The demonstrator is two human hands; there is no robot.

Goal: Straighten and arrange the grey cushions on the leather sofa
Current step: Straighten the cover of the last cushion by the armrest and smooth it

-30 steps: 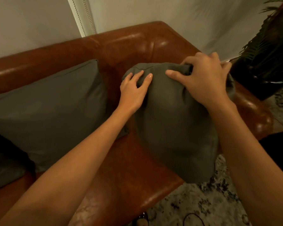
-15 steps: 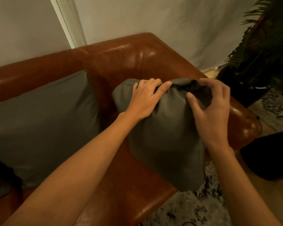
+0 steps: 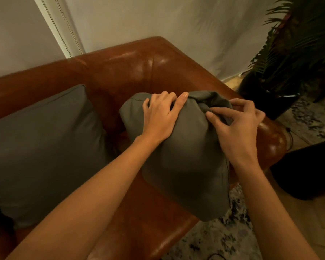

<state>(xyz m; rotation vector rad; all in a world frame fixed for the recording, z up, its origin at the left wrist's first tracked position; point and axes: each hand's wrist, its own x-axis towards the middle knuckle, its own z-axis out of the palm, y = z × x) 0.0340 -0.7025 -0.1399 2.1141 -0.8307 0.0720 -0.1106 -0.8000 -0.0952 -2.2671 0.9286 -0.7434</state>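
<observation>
Leather sofa (image 3: 131, 72): brown and glossy, it is filling the middle of the head view, its back running along a pale wall and its right arm curving round toward a plant.
Held cushion (image 3: 186, 166): grey fabric, it is standing upright at the right end of the seat, its lower corner hanging past the front edge of the sofa over the rug; its top is bunching into folds.
Left hand (image 3: 160, 117): it is lying on the upper left of the held cushion, fingers curling over the top edge and the thumb pressing along the front, so the grip is holding the cushion's top.
Right hand (image 3: 238, 124): it is at the upper right of the same cushion, thumb and fingers curling in and pinching the gathered fabric at the top corner.
Second cushion (image 3: 41, 147): larger and grey, it is leaning against the sofa back to the left, near the held cushion but apart from it.
Plant (image 3: 298, 44): dark fronds are spreading at the right, above a dark pot on the floor.
Rug (image 3: 223, 239): pale with dark speckled patterning, it is lying on the floor in front of the sofa.
Curtain (image 3: 60, 25): pale, with a beaded chain hanging at its edge, behind the sofa back.
</observation>
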